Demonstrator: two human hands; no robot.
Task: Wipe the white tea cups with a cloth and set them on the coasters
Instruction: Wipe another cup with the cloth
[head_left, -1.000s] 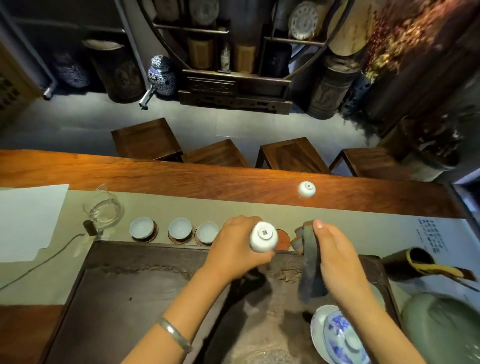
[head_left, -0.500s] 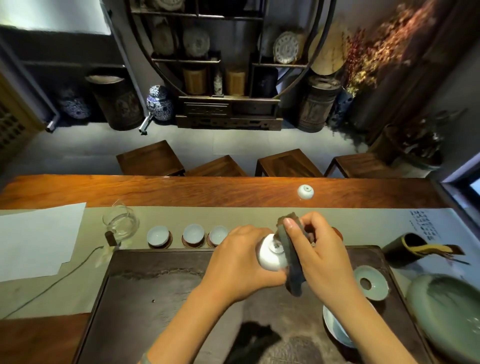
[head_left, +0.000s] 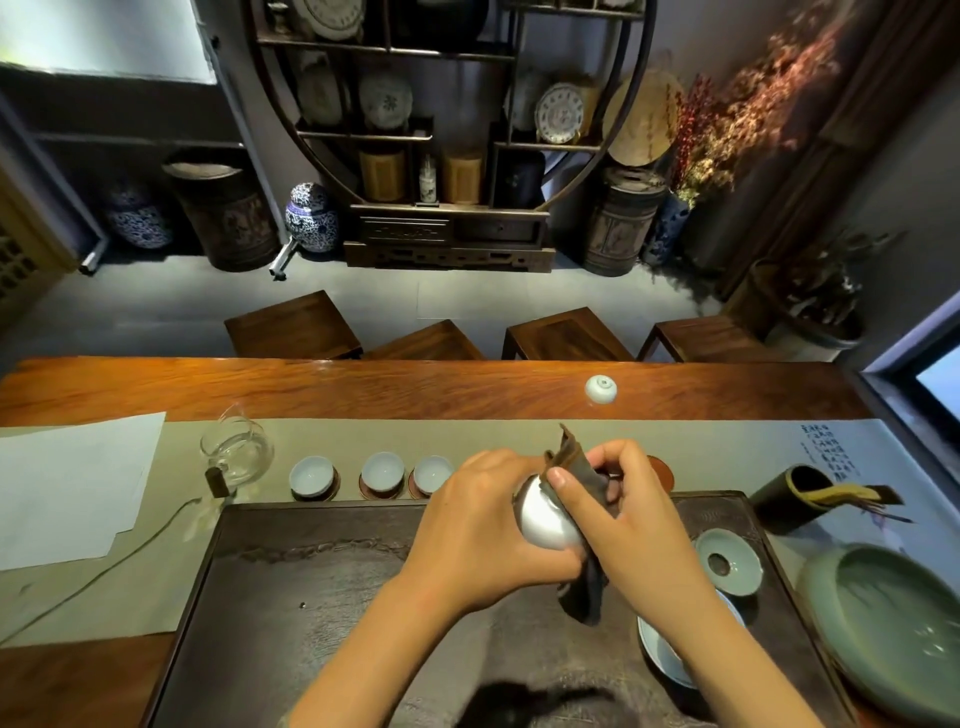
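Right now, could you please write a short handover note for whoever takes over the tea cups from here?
Left hand: grips a white cup above the dark tea tray.
Right hand: presses the dark cloth against that cup, mid-wipe.
Done: three cups sit upright on coasters in a row beyond the tray.
Left: finish wiping, then set this cup on the empty coaster partly hidden behind the right hand. One more cup lies upside down on the bare wood further back, unwiped as far as I can tell.
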